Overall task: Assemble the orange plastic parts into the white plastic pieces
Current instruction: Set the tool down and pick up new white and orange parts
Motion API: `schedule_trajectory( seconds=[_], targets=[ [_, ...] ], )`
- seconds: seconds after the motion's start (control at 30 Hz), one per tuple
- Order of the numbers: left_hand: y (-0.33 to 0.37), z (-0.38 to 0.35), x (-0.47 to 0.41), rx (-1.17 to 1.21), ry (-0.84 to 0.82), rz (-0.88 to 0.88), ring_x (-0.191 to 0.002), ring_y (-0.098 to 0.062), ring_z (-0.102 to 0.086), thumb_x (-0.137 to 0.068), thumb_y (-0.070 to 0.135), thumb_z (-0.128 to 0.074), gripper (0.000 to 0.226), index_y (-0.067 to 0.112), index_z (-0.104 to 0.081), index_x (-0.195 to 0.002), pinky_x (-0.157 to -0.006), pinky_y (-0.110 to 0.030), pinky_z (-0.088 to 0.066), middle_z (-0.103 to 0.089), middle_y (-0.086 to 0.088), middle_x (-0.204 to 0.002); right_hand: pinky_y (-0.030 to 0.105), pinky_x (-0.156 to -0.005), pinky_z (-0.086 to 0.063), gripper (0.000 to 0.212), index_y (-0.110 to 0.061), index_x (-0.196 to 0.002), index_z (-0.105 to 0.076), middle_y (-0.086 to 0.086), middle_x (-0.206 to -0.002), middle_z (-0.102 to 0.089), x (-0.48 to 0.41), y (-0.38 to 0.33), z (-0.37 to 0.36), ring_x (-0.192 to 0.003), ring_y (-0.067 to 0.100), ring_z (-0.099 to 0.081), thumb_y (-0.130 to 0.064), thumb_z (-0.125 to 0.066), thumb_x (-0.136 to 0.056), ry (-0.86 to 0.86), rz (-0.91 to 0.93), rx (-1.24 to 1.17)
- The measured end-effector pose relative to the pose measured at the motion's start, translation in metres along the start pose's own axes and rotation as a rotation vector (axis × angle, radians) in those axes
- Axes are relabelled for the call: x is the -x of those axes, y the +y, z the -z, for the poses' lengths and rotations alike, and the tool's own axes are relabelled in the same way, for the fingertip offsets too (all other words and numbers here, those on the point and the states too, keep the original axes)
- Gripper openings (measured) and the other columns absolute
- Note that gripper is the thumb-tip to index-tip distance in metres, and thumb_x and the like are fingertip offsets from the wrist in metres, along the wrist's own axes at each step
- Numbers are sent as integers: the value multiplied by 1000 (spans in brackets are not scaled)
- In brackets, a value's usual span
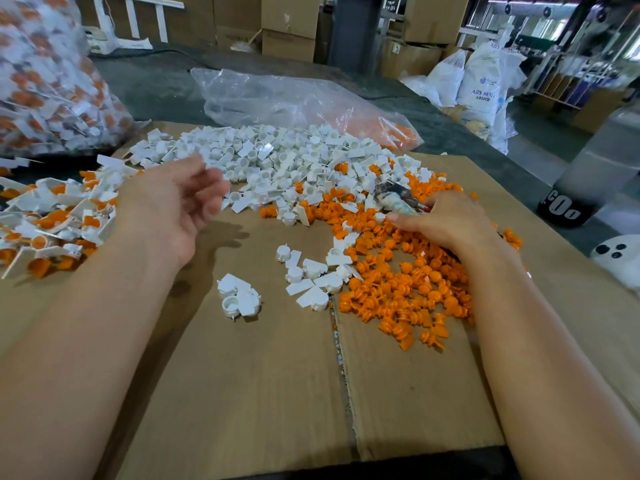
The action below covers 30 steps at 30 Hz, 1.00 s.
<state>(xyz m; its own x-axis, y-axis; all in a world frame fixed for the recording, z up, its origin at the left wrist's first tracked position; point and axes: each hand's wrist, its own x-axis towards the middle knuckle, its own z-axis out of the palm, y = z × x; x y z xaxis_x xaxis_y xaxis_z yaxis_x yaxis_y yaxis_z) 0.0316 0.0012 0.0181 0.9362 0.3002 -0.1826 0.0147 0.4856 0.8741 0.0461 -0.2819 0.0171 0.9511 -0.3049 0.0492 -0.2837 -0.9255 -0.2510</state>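
Sheet: a cardboard sheet (242, 382) lies flat under your arms on the dark desk (156, 81).
Your left hand (173, 209): palm up, fingers loosely curled, empty.
Your right hand (446, 223): on the orange parts (408, 296), curled round a metal tool (396, 197).
White pieces (277, 161): heaped behind, touching the orange.
Clear bag (277, 98): beyond, few orange parts inside.
Big bag (20, 26): far left, full of joined pieces (41, 95).
Room: boxes (289, 26), sacks (481, 84).

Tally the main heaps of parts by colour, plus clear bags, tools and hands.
White heap: 1
Orange heap: 1
Mixed white-and-orange heap: 1
Clear bags: 2
Metal tool: 1
Left hand, right hand: 2
Total: 8
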Motion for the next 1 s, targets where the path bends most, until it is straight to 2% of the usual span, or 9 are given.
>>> schedule_trajectory(
  seconds=[0.13, 0.23, 0.4, 0.5, 0.57, 0.67, 0.77, 0.87, 1.0],
  targets=[
    [-10, -4, 10, -540, -196, -193, -48, -2, -61, -76, 9, -73, 11, 17, -65, -72, -42, -13, -43, -66, 8, -54, 31, -63, -37, 68, -8, -101, -60, 9, -96, -59, -2, 1, -2, -85, 23, -53, -69, -57, -71, -8, 1, -31],
    [-15, -5, 14, -756, -344, -214, -47, 5, -55, -66, 6, -79, 18, 19, -68, -72, -43, -6, -39, -64, 12, -55, 33, -71, -40, 69, -7, -108, -59, 10, -107, -58, -2, 0, -2, -95, 25, -53, -66, -57, -73, 10, 21, -30],
    [-19, -5, 15, -1095, -555, -184, -80, -7, -61, -66, 0, -79, 36, 29, -68, -84, -74, -21, -50, -67, 5, -86, 36, -78, -42, 67, -8, -109, -59, 11, -113, -56, -1, -2, -2, -103, 27, -51, -65, -55, -76, 14, 50, 19],
    [-22, -6, 15, -1254, -595, -266, -83, -3, -60, -73, 7, -76, 31, 31, -68, -91, -77, -21, -48, -65, 12, -88, 39, -84, -41, 62, -9, -115, -57, 13, -122, -53, 4, -6, 0, -111, 29, -49, -60, -55, -79, 85, 81, -17],
    [-24, -7, 15, -1292, -589, -300, -81, -6, -60, -75, 13, -76, 21, 28, -69, -88, -77, -26, -50, -66, 10, -85, 40, -90, -39, 55, -11, -119, -57, 12, -126, -52, 10, -11, 2, -116, 27, -47, -53, -57, -82, 184, 140, -99],
    [-26, -8, 16, -1257, -549, -325, -76, -8, -60, -75, 17, -75, 13, 25, -67, -80, -69, -25, -49, -66, 7, -79, 29, -84, -36, 41, -15, -117, -60, 6, -121, -56, 21, -23, 4, -107, 17, -50, -41, -59, -85, 280, 293, -224],
    [-27, -11, 15, -1151, -428, -344, -62, -3, -56, -74, 11, -72, 14, 24, -65, -72, -54, -19, -41, -63, 9, -65, 25, -83, -39, 34, -18, -115, -62, 2, -115, -55, 29, -36, -1, -98, 12, -52, -36, -60, -86, 224, 423, -243],
    [-28, -12, 14, -1007, -391, -292, -46, 4, -55, -73, 5, -69, 15, 20, -66, -72, -46, -12, -40, -62, 13, -50, 23, -84, -36, 34, -23, -122, -57, 2, -124, -47, 30, -43, -10, -101, 13, -53, -29, -58, -89, 134, 489, -177],
    [-29, -12, 14, -937, -387, -293, -47, 3, -57, -72, 4, -71, 15, 18, -68, -78, -54, -18, -47, -66, 4, -65, 31, -95, -37, 41, -25, -132, -48, 3, -136, -42, 28, -45, -20, -113, 19, -50, -20, -53, -92, 12, 506, -44]
  ],
)
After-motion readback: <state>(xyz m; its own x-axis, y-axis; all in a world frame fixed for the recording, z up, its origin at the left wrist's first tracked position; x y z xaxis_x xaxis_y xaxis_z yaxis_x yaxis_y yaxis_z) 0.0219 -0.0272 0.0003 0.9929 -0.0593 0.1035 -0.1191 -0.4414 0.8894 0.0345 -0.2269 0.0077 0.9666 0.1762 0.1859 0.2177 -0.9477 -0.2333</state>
